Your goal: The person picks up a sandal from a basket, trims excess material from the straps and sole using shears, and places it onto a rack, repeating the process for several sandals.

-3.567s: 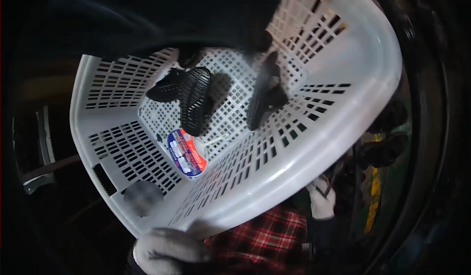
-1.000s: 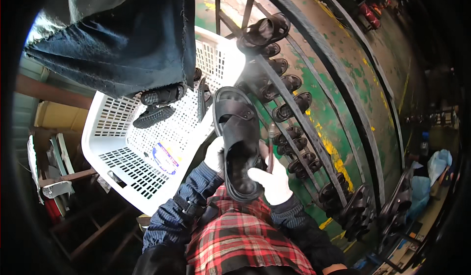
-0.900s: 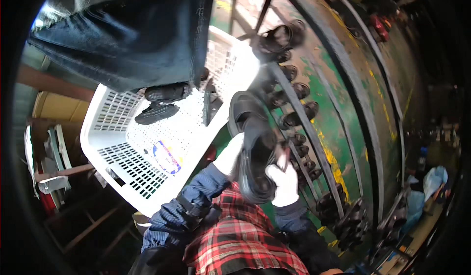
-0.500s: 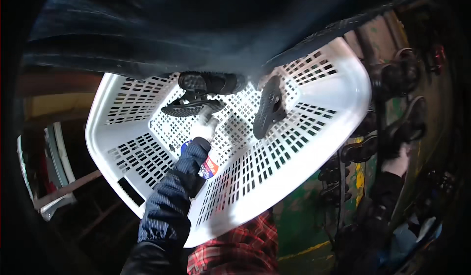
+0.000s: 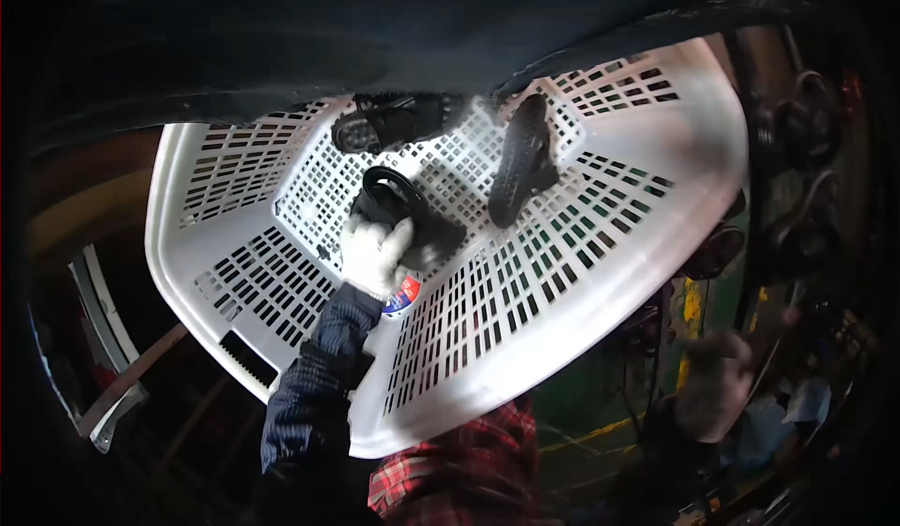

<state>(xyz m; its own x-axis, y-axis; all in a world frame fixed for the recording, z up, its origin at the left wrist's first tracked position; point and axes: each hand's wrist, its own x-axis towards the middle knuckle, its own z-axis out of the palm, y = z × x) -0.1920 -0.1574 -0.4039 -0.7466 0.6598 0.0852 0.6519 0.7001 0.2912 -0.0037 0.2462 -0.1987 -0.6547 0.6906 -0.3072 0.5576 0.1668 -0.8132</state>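
My left hand (image 5: 375, 256), in a white glove and a dark striped sleeve, reaches into a white slatted plastic basket (image 5: 553, 348). Its fingers are closed on a black shoe (image 5: 427, 235), whose round opening faces up. Two other dark shoes lie in the basket: one black shoe (image 5: 398, 123) near its far side and a sole-up shoe (image 5: 522, 162) to the right. At lower right, outside the basket, my right hand (image 5: 717, 385) is dim and smeared by motion, so its fingers cannot be made out.
Black shoes (image 5: 717, 249) stand along the right on a rack-like structure. Dark cloth (image 5: 375, 38) overhangs the basket's far edge. Red plaid cloth (image 5: 469, 460) is below the near rim. Pale strips (image 5: 103, 306) and a rusty bar (image 5: 136, 376) lie at left.
My left hand has taken hold of the black shoe and drawn it slightly nearer, turning it. My right hand has moved down and left, away from the shoes on the right.
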